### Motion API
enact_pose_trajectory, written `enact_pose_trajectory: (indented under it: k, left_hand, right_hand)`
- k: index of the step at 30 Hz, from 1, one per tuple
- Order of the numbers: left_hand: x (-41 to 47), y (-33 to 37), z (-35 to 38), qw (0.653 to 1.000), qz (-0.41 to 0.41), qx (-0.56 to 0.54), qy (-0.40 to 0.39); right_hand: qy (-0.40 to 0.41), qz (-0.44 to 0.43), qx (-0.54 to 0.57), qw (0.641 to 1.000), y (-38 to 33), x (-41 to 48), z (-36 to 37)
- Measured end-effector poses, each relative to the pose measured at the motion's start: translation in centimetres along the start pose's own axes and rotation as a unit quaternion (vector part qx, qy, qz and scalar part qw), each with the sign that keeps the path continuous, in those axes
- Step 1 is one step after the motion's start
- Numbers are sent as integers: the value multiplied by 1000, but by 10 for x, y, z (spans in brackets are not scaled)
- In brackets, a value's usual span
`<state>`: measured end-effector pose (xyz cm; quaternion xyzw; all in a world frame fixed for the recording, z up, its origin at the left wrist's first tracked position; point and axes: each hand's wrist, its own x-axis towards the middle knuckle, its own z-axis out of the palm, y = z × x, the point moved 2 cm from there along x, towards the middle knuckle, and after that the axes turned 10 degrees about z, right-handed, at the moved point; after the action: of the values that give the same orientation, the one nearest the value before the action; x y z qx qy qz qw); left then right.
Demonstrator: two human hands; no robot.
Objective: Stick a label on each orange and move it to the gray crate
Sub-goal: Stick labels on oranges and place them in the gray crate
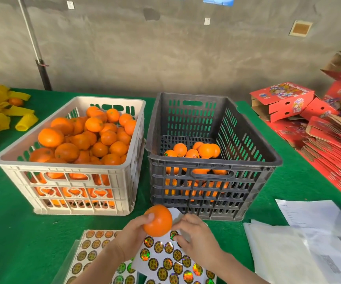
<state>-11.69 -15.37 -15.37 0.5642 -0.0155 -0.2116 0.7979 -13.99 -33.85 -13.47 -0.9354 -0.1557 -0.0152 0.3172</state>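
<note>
My left hand (129, 238) grips an orange (158, 221) just above the sticker sheets, in front of the crates. My right hand (196, 238) pinches a round holographic label (173, 235) at the edge of a sheet of labels (171, 263), right beside the orange. The gray crate (212, 160) stands at centre right with several oranges (194, 151) on its bottom. The white crate (69, 158) to its left is piled with oranges (87, 136).
A second label sheet (91, 247) lies under my left forearm on the green tablecloth (22, 232). White papers (300, 242) lie at the right front. Red cardboard boxes (317, 119) are stacked at the right. Yellow foam nets (3, 113) sit at the far left.
</note>
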Motion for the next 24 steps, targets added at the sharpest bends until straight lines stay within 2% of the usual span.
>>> enact_pose_trajectory:
  k: [5,9,12,14,16,19,21,24]
  left_hand:
    - [-2,0,3,999,-30,-2,-36]
    - [-6,3,5,996,-61,48,-40]
    - [-10,10,11,984,-38,172,-34]
    - [-10,16,10,952,13,303,-33]
    - [-10,24,11,933,78,349,-36]
    - [-11,39,20,941,140,305,-39]
    - [-13,49,28,962,150,225,-44]
    - [-14,64,36,987,130,61,-78]
  right_hand:
    - [7,19,22,1000,1,1,-1]
    - [28,91,58,994,7,-2,-1]
    - [38,157,114,980,9,-2,-7]
    - [63,189,175,964,6,0,-16]
    - [73,190,266,942,-3,2,-28]
    - [40,134,352,926,-27,7,-44]
    - [44,106,389,914,-41,11,-54]
    - [62,109,447,886,-55,19,-70]
